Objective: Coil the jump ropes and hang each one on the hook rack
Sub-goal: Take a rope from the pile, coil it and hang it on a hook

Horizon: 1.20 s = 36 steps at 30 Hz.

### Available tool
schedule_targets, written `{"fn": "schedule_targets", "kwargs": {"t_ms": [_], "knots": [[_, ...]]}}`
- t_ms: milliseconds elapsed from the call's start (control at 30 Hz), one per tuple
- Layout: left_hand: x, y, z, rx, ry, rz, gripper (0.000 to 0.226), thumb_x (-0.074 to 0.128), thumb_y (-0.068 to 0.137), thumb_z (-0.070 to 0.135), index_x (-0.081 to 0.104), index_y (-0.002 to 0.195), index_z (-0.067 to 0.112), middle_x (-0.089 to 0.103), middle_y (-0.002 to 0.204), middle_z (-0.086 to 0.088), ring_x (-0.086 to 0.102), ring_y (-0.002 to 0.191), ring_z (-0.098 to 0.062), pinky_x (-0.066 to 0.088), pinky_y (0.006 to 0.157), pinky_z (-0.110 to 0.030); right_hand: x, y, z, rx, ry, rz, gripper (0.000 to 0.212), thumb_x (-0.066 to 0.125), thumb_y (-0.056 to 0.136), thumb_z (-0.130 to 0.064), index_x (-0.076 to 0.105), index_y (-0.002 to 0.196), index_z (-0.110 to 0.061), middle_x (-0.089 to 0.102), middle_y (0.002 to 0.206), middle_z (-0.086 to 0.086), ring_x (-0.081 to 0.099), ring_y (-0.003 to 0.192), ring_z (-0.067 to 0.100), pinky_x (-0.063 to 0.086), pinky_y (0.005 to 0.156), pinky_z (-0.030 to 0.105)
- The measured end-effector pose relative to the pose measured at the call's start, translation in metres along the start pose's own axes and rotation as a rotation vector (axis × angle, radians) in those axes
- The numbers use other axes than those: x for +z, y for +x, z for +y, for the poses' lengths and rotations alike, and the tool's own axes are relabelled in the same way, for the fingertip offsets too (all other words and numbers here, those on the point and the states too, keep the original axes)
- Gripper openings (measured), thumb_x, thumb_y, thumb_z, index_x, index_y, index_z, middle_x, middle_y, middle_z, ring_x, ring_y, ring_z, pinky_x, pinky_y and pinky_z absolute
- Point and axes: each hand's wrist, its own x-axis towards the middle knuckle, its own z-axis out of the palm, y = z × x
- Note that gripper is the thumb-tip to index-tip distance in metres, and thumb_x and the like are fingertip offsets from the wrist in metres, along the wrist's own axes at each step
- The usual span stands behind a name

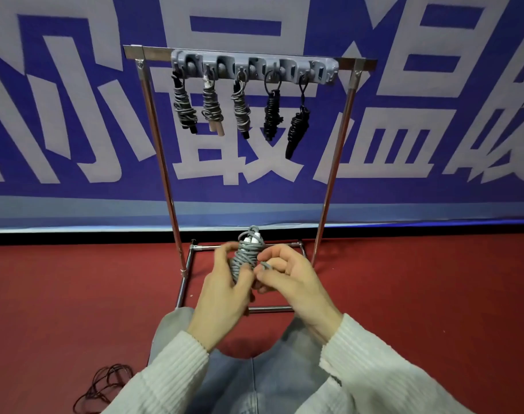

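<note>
A grey jump rope (246, 254) with white handle ends is wound into a tight upright bundle in front of me. My left hand (224, 289) grips the bundle from the left. My right hand (287, 274) pinches the loose grey rope end just right of the bundle. Higher up, a grey hook rack (254, 66) sits on a metal frame (162, 156). Several coiled ropes hang from it: grey ones (184, 106) on the left and black ones (272, 113) on the right.
The frame's base bars (269, 309) lie on the red carpet just beyond my hands. A dark red rope (105, 386) lies loose on the floor at lower left. A blue banner with white characters covers the wall behind. My knees are below my arms.
</note>
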Motion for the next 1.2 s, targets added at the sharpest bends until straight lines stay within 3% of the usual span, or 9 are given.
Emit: {"fn": "schedule_targets", "kwargs": {"t_ms": [100, 233, 333, 467, 600, 733, 833, 967, 1200], "knots": [[-0.011, 0.003, -0.005, 0.060, -0.041, -0.093, 0.064, 0.040, 0.105, 0.010, 0.029, 0.153, 0.050, 0.075, 0.092, 0.001, 0.070, 0.070, -0.020, 0.060, 0.066, -0.041, -0.003, -0.002, -0.001, 0.006, -0.002, -0.101, 0.030, 0.068, 0.086, 0.007, 0.059, 0.110, -0.008, 0.075, 0.091, 0.001, 0.069, 0.083, 0.013, 0.054, 0.080, 0.025], [-0.016, 0.005, -0.002, 0.083, -0.109, -0.075, 0.041, 0.040, 0.106, 0.024, 0.050, 0.138, 0.047, 0.072, 0.101, 0.000, 0.067, 0.081, -0.036, 0.058, 0.067, -0.052, -0.005, -0.004, -0.005, -0.002, -0.002, -0.161, 0.035, 0.069, 0.089, 0.011, 0.058, 0.115, -0.008, 0.077, 0.102, 0.004, 0.072, 0.094, 0.014, 0.056, 0.087, 0.027], [-0.014, 0.002, 0.002, 0.059, -0.248, -0.087, 0.022, 0.045, 0.107, 0.036, 0.053, 0.127, 0.040, 0.072, 0.093, 0.000, 0.070, 0.073, -0.031, 0.053, 0.051, -0.033, -0.003, -0.002, -0.008, -0.064, 0.003, -0.088, 0.020, 0.064, 0.094, 0.007, 0.062, 0.108, -0.007, 0.079, 0.095, 0.005, 0.072, 0.086, 0.013, 0.057, 0.082, 0.027], [-0.007, 0.009, -0.002, 0.083, -0.205, -0.015, 0.022, 0.046, 0.103, 0.037, 0.052, 0.124, 0.041, 0.068, 0.111, 0.002, 0.069, 0.090, -0.022, 0.058, 0.075, -0.049, 0.005, 0.001, -0.002, -0.149, 0.019, 0.020, 0.016, 0.068, 0.092, 0.003, 0.070, 0.099, -0.011, 0.077, 0.087, 0.007, 0.071, 0.083, 0.014, 0.056, 0.080, 0.025], [-0.003, 0.011, 0.000, 0.049, -0.197, -0.032, 0.041, 0.040, 0.106, 0.026, 0.052, 0.141, 0.045, 0.069, 0.119, 0.011, 0.069, 0.105, -0.018, 0.057, 0.095, -0.043, 0.012, 0.003, 0.002, -0.182, 0.040, 0.083, 0.026, 0.068, 0.091, 0.008, 0.075, 0.095, -0.017, 0.078, 0.086, 0.005, 0.072, 0.084, 0.016, 0.056, 0.076, 0.024], [-0.002, 0.010, 0.002, 0.030, -0.232, 0.002, 0.030, 0.042, 0.109, 0.021, 0.057, 0.131, 0.034, 0.072, 0.104, -0.001, 0.070, 0.082, -0.032, 0.058, 0.078, -0.061, 0.015, 0.001, 0.007, -0.280, -0.081, 0.163, 0.030, 0.074, 0.090, -0.001, 0.080, 0.094, -0.030, 0.078, 0.096, 0.003, 0.073, 0.089, 0.017, 0.055, 0.076, 0.022], [-0.004, 0.010, 0.002, 0.040, -0.186, -0.010, 0.022, 0.044, 0.108, 0.019, 0.054, 0.124, 0.030, 0.071, 0.096, -0.004, 0.071, 0.073, -0.030, 0.059, 0.069, -0.057, 0.010, 0.002, 0.013, -0.358, -0.178, 0.253, 0.027, 0.077, 0.087, -0.009, 0.080, 0.093, -0.035, 0.069, 0.107, -0.002, 0.067, 0.092, 0.011, 0.051, 0.080, 0.020], [-0.005, 0.008, -0.001, -0.005, -0.189, -0.021, 0.012, 0.047, 0.106, 0.020, 0.047, 0.115, 0.029, 0.070, 0.091, -0.006, 0.071, 0.065, -0.032, 0.058, 0.054, -0.046, 0.010, 0.002, 0.012, -0.295, -0.079, 0.197, 0.027, 0.072, 0.091, -0.001, 0.080, 0.094, -0.027, 0.075, 0.101, -0.003, 0.068, 0.079, 0.008, 0.053, 0.065, 0.024], [-0.001, 0.007, -0.002, -0.038, -0.198, -0.087, 0.005, 0.045, 0.104, 0.014, 0.042, 0.107, 0.018, 0.067, 0.078, -0.015, 0.066, 0.059, -0.029, 0.055, 0.055, -0.047, 0.012, 0.002, 0.014, -0.192, 0.005, 0.186, 0.038, 0.063, 0.098, -0.002, 0.081, 0.093, -0.034, 0.076, 0.085, 0.001, 0.067, 0.072, 0.011, 0.056, 0.068, 0.025]]}}
